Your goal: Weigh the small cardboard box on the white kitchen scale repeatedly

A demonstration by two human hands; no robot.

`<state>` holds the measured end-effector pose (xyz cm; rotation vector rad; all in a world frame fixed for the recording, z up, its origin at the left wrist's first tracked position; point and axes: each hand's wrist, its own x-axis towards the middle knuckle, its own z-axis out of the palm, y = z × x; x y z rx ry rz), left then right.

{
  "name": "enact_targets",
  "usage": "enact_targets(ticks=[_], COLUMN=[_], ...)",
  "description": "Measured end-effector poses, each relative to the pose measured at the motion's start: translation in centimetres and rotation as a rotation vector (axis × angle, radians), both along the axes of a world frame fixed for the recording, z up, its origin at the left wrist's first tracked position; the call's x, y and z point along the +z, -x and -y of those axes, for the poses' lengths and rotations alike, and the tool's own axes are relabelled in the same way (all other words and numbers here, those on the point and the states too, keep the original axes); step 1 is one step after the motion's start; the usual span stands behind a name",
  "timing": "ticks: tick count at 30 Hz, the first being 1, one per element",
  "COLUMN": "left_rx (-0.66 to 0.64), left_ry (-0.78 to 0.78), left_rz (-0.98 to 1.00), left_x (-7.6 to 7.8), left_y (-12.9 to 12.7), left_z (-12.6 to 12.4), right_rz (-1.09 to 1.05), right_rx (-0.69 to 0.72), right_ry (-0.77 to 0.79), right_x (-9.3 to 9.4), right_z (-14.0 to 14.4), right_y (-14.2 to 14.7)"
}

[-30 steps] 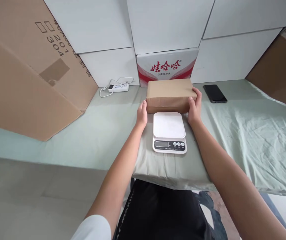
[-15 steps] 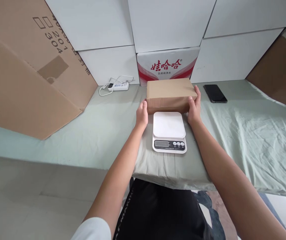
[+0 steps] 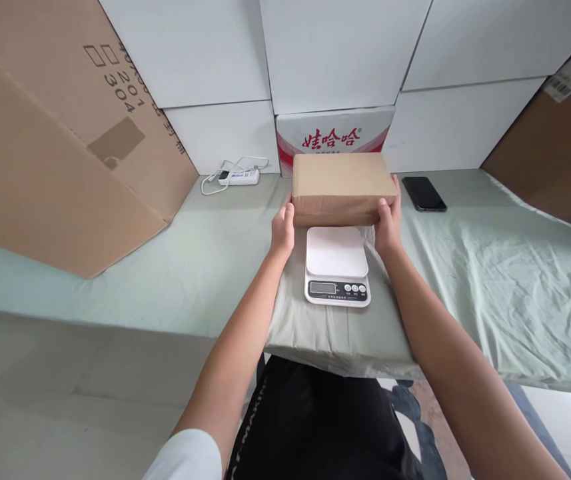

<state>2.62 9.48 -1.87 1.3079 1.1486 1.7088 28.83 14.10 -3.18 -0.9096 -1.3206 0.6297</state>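
Note:
Between my two hands is a closed brown cardboard box, just beyond the scale. My left hand grips its left end, thumb at the front corner. Around the right end, my right hand has its thumb on the front face and its fingers on the side. The box looks raised a little off the cloth, though its underside is hidden. Nearer to me, between my forearms, lies a white digital kitchen scale. Its plate is bare, and its display looks blank.
A black phone lies to the right. At the back left is a white power strip with its cable. A red-and-white carton stands behind the box. Large cardboard pieces flank the green-cloth table.
The cardboard box has come up slightly in both hands and now covers more of the carton's print behind it. My view has shifted a little; the scale stays in place.

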Motion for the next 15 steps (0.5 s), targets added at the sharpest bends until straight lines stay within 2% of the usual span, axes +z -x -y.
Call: enact_targets(ticks=[3,6,10,13,15], left_rx=[-0.036,-0.055,-0.123,-0.153,-0.154], left_ry=[-0.080,-0.087,-0.023,-0.011,-0.014], left_rz=[-0.027,-0.078,-0.136,-0.159,-0.165], left_x=[2.1,2.5,0.8,-0.2,-0.4], left_y=[0.9,1.9,2.0,1.5,1.3], left_z=[3.0,7.4,12.0,13.1,13.0], right_rz=[0.092,0.181,0.188,0.158,0.153], right_rx=[-0.021,-0.050,-0.047,-0.053,-0.050], right_ry=[-0.140,-0.169,-0.089,-0.050,-0.049], right_x=[3.3,4.6,2.7,1.0,0.6], right_z=[4.0,9.0,13.2,13.9,13.9], right_y=[-0.4,-1.1,-1.9,-1.9,-1.8])
